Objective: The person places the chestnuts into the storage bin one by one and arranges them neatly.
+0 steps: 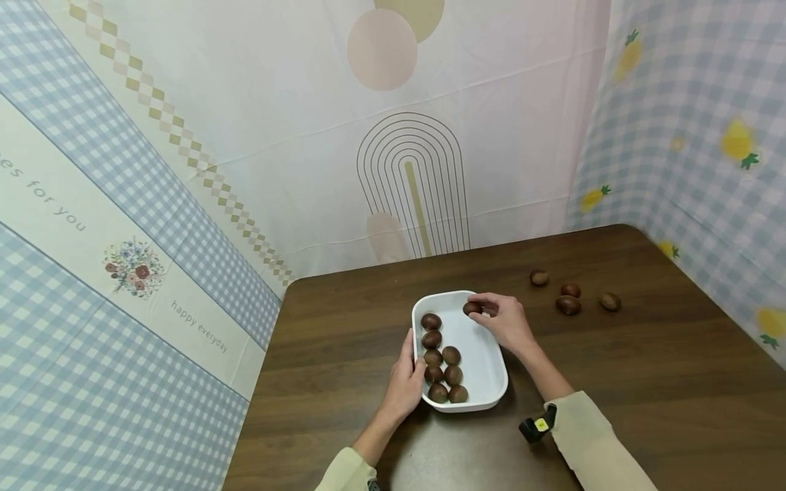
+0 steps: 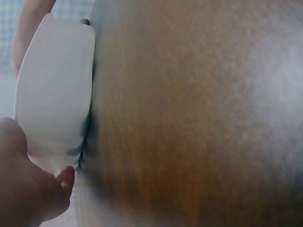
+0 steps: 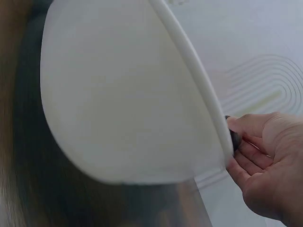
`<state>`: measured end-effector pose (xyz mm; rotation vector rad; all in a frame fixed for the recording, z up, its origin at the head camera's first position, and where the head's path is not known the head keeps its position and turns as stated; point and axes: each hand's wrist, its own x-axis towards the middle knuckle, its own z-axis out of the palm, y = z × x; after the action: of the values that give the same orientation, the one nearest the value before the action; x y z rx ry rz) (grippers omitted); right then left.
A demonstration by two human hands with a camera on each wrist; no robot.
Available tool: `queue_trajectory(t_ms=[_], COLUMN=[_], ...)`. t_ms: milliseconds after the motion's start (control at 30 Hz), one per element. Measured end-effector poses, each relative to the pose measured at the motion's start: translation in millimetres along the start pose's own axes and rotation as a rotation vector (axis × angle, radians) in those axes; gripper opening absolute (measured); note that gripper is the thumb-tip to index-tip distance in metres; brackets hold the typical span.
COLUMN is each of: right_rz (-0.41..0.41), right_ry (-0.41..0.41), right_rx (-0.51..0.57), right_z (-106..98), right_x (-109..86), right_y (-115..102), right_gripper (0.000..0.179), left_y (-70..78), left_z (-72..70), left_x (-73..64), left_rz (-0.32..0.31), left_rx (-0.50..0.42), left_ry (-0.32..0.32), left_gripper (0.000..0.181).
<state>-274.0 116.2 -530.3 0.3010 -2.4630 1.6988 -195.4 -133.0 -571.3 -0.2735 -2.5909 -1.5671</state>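
A white rectangular dish (image 1: 482,368) stands on the table with brown chestnuts (image 1: 432,339) in it: several line its left wall, and a shorter row of three lies beside them at the near end. My left hand (image 1: 405,382) holds the dish's left side, thumb at the rim and fingers along the outer wall. Inside the dish's far right corner, my right hand (image 1: 505,323) pinches one chestnut (image 1: 471,308) between thumb and fingers. From the right wrist, the dish wall (image 3: 128,94) hides most of that chestnut.
Several loose chestnuts (image 1: 568,305) lie on the brown wooden table (image 1: 344,327), right of the dish toward the back. A patterned cloth (image 1: 295,170) hangs behind the table, with checked cloth on both sides. A black strap device (image 1: 537,424) sits at the right wrist.
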Motion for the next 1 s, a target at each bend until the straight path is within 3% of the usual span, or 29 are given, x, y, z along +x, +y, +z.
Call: queue_trajectory(t_ms=[300, 567, 833, 1000], right_rz=[-0.073, -0.015, 0.073, 0.075], right_ry=[-0.022, -0.012, 0.013, 0.017], right_rx=[-0.030, -0.150, -0.194, -0.236], right_z=[32, 52, 64, 66], right_x=[6.3, 6.9, 3.3, 1.4], right_y=[-11, -13, -4, 1], right_gripper=[0.029, 0.027, 0.024, 0.023], left_y=[1.3, 1.3, 1.0, 0.5], left_z=[0.6, 0.0, 0.0, 0.2], left_x=[-0.3, -1.3, -2.1, -2.1], left_rz=[0.003, 0.008, 0.002, 0.027], left_rx=[0.007, -0.002, -0.005, 0.009], left_ry=[-0.003, -0.004, -0.007, 0.009], left_gripper=[0.068, 0.067, 0.068, 0.067])
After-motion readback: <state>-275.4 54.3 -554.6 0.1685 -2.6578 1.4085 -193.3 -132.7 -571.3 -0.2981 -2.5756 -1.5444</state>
